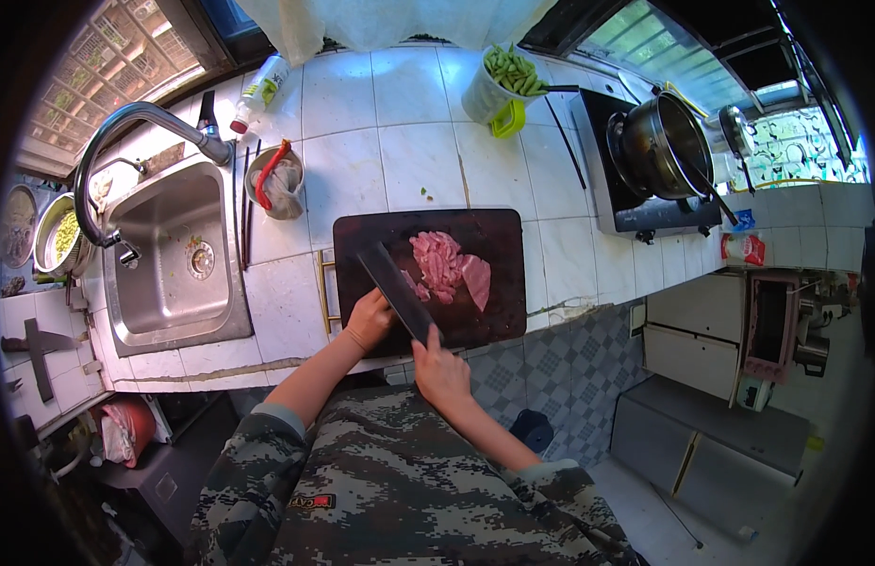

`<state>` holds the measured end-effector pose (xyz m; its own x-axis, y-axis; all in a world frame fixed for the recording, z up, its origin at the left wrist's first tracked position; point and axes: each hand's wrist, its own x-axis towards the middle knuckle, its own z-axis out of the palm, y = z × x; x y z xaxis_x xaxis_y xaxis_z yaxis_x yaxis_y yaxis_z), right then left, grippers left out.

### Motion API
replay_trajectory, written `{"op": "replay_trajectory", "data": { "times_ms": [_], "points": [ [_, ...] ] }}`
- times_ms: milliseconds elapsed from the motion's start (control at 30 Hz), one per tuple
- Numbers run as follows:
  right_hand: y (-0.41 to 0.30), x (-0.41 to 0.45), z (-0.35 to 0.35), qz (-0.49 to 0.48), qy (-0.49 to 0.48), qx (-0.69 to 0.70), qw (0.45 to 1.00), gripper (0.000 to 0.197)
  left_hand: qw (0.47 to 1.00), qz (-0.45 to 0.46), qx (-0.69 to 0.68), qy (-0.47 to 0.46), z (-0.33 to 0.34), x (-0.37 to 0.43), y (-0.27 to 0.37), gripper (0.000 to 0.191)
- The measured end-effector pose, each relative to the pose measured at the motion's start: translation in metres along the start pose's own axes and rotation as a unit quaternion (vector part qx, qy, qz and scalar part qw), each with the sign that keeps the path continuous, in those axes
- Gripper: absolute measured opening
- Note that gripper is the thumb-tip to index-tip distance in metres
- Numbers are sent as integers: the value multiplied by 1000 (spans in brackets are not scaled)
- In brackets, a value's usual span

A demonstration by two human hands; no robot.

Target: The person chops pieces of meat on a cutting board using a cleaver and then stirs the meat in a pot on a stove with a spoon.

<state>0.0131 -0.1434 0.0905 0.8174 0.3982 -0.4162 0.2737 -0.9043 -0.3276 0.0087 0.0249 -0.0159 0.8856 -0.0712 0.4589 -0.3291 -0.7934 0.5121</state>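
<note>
A dark cutting board (501, 233) lies at the counter's front edge. On it is raw pink meat: a heap of thin slices (437, 262), with a larger uncut piece (476, 279) at its right. My right hand (442, 371) grips a cleaver (395, 286) by the handle, forefinger stretched along it. The broad blade slants up and left over the board, left of the heap. Beside the blade's left face is my left hand (371, 322); its fingertips are partly hidden, so whether they press on the blade is unclear. A few small meat bits lie by the blade.
A steel sink (172, 318) with a faucet is at left. Near it stand a bowl (296, 159) with a red-tied plastic bag, chopsticks (249, 205) and a plastic bottle (261, 92). Green pods fill a pitcher (480, 92) behind the board. At right, a pot (667, 145) sits on a stove (593, 141).
</note>
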Motion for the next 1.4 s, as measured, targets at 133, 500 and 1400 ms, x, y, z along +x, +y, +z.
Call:
{"op": "replay_trajectory", "data": {
  "times_ms": [133,500,1400],
  "points": [
    [-38,52,-3,-19,50,28,998,50,990,-101,-103,-8,3,2,5,28],
    [-24,52,-24,36,-32,49,998,50,1000,1,22,2,-5,10,5,25],
    [-20,25,-8,-8,31,10,999,49,1000,15,25,-7,0,2,-1,25]
  ]
}}
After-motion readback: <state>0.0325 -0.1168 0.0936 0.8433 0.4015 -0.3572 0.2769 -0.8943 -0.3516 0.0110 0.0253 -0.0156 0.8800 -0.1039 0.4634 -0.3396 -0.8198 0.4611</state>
